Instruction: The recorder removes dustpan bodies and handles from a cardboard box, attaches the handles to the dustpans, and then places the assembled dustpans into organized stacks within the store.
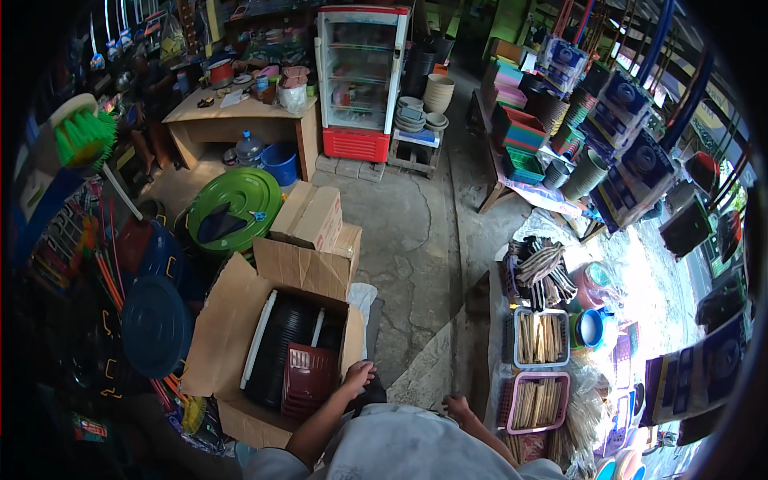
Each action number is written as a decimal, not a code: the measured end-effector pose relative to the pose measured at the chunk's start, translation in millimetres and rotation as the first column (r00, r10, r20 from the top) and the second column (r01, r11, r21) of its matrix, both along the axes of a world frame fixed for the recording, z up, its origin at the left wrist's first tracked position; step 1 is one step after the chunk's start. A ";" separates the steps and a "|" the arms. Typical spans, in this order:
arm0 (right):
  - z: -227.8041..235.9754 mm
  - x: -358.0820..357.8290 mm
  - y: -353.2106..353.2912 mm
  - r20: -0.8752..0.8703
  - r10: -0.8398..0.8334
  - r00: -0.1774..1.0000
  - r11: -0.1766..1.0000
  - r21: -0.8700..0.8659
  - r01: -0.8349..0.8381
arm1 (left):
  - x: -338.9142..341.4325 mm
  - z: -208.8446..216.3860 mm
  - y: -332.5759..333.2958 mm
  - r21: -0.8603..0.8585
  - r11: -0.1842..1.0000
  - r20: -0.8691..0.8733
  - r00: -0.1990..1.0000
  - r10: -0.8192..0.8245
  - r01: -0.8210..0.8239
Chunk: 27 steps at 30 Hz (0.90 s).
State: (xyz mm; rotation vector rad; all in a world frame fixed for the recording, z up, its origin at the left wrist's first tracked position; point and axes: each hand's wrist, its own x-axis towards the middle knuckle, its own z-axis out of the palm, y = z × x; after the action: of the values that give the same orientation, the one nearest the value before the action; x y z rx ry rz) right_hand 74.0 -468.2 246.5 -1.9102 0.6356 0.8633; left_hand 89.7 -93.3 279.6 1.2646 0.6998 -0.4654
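My left hand (359, 376) is beside the right edge of an opened cardboard box (223, 324), with its fingers curled in and nothing visible in them. The box holds a stack of black plastic items (279, 344), dark red slotted plastic pieces (310, 372) and white strips (260, 336) along the stack. My right hand (458, 408) hangs low over the floor on the right, apart from any object. Its fingers are loosely bent and spread a little, and it holds nothing that I can see.
Closed cartons (308, 216) and a large green lid (234, 210) stand beyond the box. A blue lid (156, 326) is at the left. Baskets of wooden sticks (541, 338) line the right side. Farther back are a display fridge (362, 84) and a desk (208, 112).
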 end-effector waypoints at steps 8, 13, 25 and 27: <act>41.9 133.4 117.1 0.157 0.067 0.985 0.987 0.138 -0.089 | 1.1 -15.7 58.9 -0.086 0.948 -0.085 0.950 0.301 -0.308; 29.2 152.4 157.1 0.277 0.617 0.737 0.779 -0.076 -0.623 | -32.6 -27.6 71.8 -0.148 0.787 -0.191 0.798 0.572 -0.599; 47.9 229.8 276.7 0.229 0.832 0.505 0.522 -0.019 -0.853 | -87.3 -42.1 54.5 0.115 0.755 -0.258 0.715 0.650 -0.646; 43.2 240.0 296.5 0.186 0.883 0.431 0.437 0.008 -0.900 | -82.9 -40.6 46.6 0.102 0.652 -0.310 0.599 0.738 -0.751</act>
State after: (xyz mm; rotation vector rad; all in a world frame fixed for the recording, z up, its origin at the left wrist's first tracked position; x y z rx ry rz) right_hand 314.0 -171.7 289.7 -2.1465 -0.6642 1.3291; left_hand 6.8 -46.6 239.0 0.7396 1.4230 0.0292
